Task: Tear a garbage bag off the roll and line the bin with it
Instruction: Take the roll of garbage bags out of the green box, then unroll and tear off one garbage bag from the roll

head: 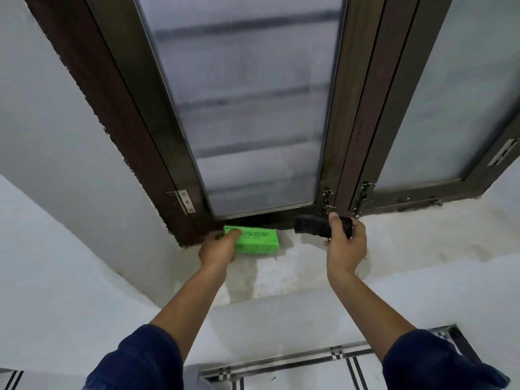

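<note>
Garbage bags — a dark roll of them — sat at the back of the window sill, right against the bottom of the brown window frame. The right hand was clenched around the roll's right end, thumb on top and fingers wrapped over the far side, so that only the left part of the roll showed. Whether the roll rested on the sill or was lifted just off it could not be told.

To the left, a bright green box with dark printed lettering (too small to read) lay flat on the same sill, close under the frame. The left hand was grasping the box's left end, fingers laid over its top face and the thumb hidden. Box and roll were near each other but apart, with a strip of bare, stained sill between them.

Both forearms reached up and forward from dark blue sleeves. Behind the sill stood frosted glass panes in the brown frame, with a metal hinge at the lower left and latches near the centre post — just above the right hand. White walls flanked the window, and patterned floor tiles showed at the bottom.
</note>
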Action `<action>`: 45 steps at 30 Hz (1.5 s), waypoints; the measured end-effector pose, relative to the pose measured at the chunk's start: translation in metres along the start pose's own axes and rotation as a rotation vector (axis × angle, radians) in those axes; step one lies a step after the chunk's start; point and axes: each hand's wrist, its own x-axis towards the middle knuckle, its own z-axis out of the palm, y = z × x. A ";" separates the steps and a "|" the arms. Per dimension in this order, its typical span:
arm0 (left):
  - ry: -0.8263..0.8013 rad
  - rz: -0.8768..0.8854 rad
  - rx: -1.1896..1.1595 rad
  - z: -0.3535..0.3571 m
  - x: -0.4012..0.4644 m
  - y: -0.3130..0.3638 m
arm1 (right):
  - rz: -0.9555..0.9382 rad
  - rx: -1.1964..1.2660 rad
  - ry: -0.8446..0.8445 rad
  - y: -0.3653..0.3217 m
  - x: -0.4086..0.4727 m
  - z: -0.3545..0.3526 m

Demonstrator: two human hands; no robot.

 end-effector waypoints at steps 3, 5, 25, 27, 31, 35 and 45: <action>0.018 -0.040 0.097 0.003 0.003 -0.020 | -0.008 0.106 -0.025 -0.012 -0.007 -0.009; 0.047 -0.004 0.288 0.004 0.008 -0.026 | 0.059 0.165 -0.090 -0.016 -0.010 -0.010; -0.429 -0.066 -0.437 0.016 -0.051 0.009 | 0.059 -0.353 -0.926 -0.037 -0.045 0.018; -0.428 -0.079 -0.433 0.014 -0.054 0.011 | 0.089 -0.345 -0.914 -0.034 -0.045 0.024; -0.431 -0.097 -0.450 0.010 -0.057 0.012 | 0.262 -0.241 -0.885 -0.033 -0.044 0.029; -0.463 -0.084 -0.465 0.010 -0.059 0.014 | 0.170 -0.284 -0.918 -0.029 -0.050 0.029; -0.473 -0.238 -0.616 0.000 -0.062 0.016 | 0.213 -0.239 -0.678 -0.019 -0.040 0.030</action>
